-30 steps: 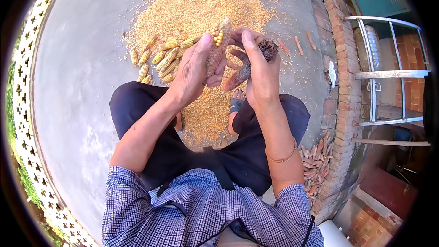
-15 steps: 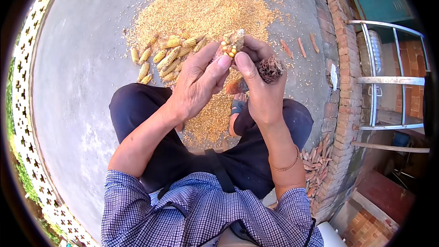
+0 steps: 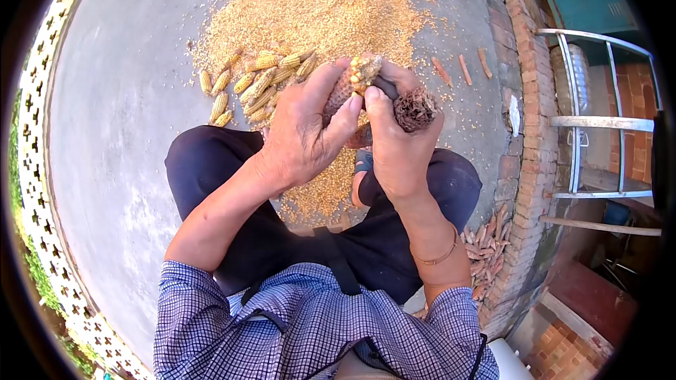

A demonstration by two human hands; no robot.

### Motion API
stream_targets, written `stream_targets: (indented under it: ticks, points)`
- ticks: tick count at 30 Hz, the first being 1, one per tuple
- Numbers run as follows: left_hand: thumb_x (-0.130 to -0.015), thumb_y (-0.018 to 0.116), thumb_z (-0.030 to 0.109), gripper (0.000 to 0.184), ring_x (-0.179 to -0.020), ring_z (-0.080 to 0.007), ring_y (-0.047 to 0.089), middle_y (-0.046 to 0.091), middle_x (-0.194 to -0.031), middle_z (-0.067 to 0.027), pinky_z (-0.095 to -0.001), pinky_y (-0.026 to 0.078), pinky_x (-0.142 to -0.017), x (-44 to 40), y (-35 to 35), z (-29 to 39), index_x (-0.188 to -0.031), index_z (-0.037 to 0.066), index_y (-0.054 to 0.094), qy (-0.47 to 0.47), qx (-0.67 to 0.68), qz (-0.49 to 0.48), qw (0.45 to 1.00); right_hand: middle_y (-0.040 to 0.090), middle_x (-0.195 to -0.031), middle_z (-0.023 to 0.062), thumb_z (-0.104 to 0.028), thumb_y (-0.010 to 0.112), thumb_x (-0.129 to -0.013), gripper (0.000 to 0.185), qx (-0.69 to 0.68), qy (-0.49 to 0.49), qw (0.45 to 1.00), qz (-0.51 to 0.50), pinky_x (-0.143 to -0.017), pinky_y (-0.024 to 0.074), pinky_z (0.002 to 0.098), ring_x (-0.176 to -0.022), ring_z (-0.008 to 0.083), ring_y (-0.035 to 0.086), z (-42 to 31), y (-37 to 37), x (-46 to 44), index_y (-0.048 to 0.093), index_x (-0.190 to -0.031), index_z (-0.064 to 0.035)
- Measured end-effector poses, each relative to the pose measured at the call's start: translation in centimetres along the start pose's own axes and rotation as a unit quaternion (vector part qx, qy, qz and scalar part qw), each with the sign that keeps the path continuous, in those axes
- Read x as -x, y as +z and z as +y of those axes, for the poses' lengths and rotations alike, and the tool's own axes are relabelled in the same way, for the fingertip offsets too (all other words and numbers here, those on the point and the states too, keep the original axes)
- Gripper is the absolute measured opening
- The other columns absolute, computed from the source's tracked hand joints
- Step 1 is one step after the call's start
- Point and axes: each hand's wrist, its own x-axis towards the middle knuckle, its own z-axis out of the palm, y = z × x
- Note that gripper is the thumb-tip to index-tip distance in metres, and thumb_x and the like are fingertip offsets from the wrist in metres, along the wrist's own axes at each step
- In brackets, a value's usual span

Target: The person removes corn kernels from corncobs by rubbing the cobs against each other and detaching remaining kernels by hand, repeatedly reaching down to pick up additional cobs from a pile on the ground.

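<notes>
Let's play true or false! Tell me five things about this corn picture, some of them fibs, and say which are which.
1. The bare left hand holds a pinkish, mostly stripped corncob. True.
2. The bare right hand is empty. False: it holds a dark, rough-ended object.
3. Small golden kernels lie spread on the smooth grey floor. True.
4. The ridged yellow corn ears lie in the picture's right half. False: they lie in its left half.
5. The blue-and-white checked shirt is on the person. True.

Left hand [image 3: 299, 130] holds kernelled cob [image 3: 341, 93]; right hand [image 3: 400, 155], dark-ended cob [image 3: 415, 110]
</notes>
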Motion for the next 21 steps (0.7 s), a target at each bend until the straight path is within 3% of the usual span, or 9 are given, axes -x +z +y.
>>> stream_targets:
  ticks: [2,3,7,11,15,18,21]
  points:
    - [-0.094,0.053,0.018,0.032,-0.063,-0.0260,0.058,0.057,-0.071,-0.0179,-0.0354,0.045,-0.061,0.0,0.4,-0.2,-0.113,-0.008,0.054,0.024,-0.027,0.010,0.999,0.066,-0.109,0.0121,0.008,0.056,-0.088,0.032,0.058,0.000,0.998,-0.014,-0.089,0.0522,0.0275,-0.102,0.0142,0.063,0.2,-0.4,-0.1,0.056,-0.120,0.0090]
    - [-0.095,0.051,0.020,0.031,-0.065,-0.0257,0.058,0.058,-0.073,-0.0180,-0.0357,0.045,-0.062,-0.1,0.2,-0.3,-0.111,-0.007,0.055,-0.014,0.006,0.004,1.000,0.066,-0.109,0.0123,0.009,0.056,-0.087,0.033,0.086,0.001,0.996,-0.022,-0.089,0.0522,0.0274,-0.102,0.0140,0.063,0.3,-0.5,-0.1,0.056,-0.120,0.0088]
    - [-0.099,0.043,0.024,0.031,-0.072,-0.0253,0.059,0.058,-0.078,-0.0186,-0.0366,0.045,-0.067,-0.4,-0.4,-0.6,-0.104,-0.003,0.056,-0.112,0.106,-0.013,0.988,0.066,-0.113,0.0134,0.009,0.057,-0.087,0.037,-0.048,0.085,0.995,-0.036,-0.089,0.0521,0.0270,-0.104,0.0144,0.063,-0.9,-0.4,-0.7,0.055,-0.123,0.0079]
    - [-0.100,0.042,0.024,0.034,-0.076,-0.0263,0.059,0.060,-0.084,-0.0186,-0.0379,0.044,-0.069,0.0,0.0,-0.9,-0.113,-0.004,0.054,-0.119,0.126,-0.022,0.985,0.067,-0.111,0.0132,0.006,0.058,-0.089,0.033,0.000,0.040,0.999,-0.016,-0.087,0.0528,0.0265,-0.103,0.0144,0.063,-0.5,0.3,-0.2,0.056,-0.122,0.0082]
    - [-0.099,0.042,0.025,0.039,-0.075,-0.0282,0.060,0.061,-0.086,-0.0200,-0.0402,0.045,-0.069,0.0,0.0,-0.8,-0.123,-0.005,0.050,-0.086,0.051,-0.043,0.994,0.067,-0.110,0.0132,0.009,0.058,-0.087,0.034,0.015,0.053,0.998,-0.002,-0.088,0.0524,0.0276,-0.101,0.0144,0.064,-0.1,0.3,-0.2,0.057,-0.120,0.0083]
    - [-0.099,0.041,0.028,0.040,-0.068,-0.0219,0.057,0.058,-0.079,-0.0140,-0.0357,0.045,-0.065,0.2,0.6,-0.7,-0.120,-0.005,0.049,-0.102,0.114,-0.025,0.988,0.067,-0.110,0.0136,0.010,0.057,-0.086,0.034,0.051,0.041,0.998,0.005,-0.089,0.0522,0.0283,-0.101,0.0156,0.064,0.4,-0.1,-0.2,0.057,-0.120,0.0081]
    - [-0.100,0.039,0.031,0.037,-0.065,-0.0128,0.049,0.051,-0.074,-0.0050,-0.0278,0.041,-0.060,-0.1,-0.3,-0.5,-0.115,-0.001,0.051,-0.199,0.239,-0.053,0.949,0.066,-0.112,0.0154,0.008,0.058,-0.087,0.034,0.018,0.054,0.998,-0.029,-0.091,0.0512,0.0292,-0.104,0.0177,0.065,-0.4,-0.6,-0.7,0.057,-0.121,0.0077]
